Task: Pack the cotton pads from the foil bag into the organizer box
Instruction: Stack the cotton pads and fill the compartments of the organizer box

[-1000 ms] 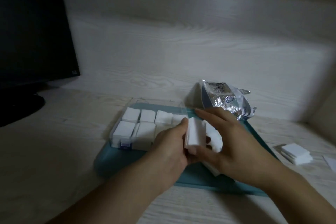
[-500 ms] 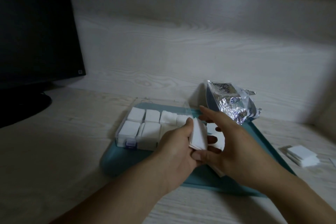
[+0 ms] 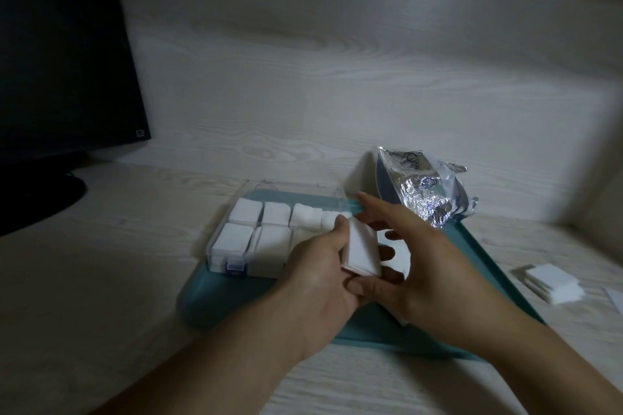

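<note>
A clear organizer box (image 3: 236, 248) with white pads in several compartments stands on a teal tray (image 3: 202, 300). Its right part is hidden behind my hands. My left hand (image 3: 320, 276) grips a small stack of white cotton pads (image 3: 362, 251) between thumb and fingers, just over the box's right end. My right hand (image 3: 424, 266) is at the stack from the right, thumb under its lower edge and fingers spread loosely above it. The crumpled foil bag (image 3: 421, 189) lies at the tray's far right corner, behind my right hand.
A dark monitor (image 3: 60, 54) and its stand fill the left. A small pile of loose white pads (image 3: 320, 283) lies on the wooden desk right of the tray. A wood-grain wall runs close behind the tray.
The pad stack has tilted and now leans in my left hand's grip. My right hand's fingers have lifted off it and spread. The view has shifted slightly.
</note>
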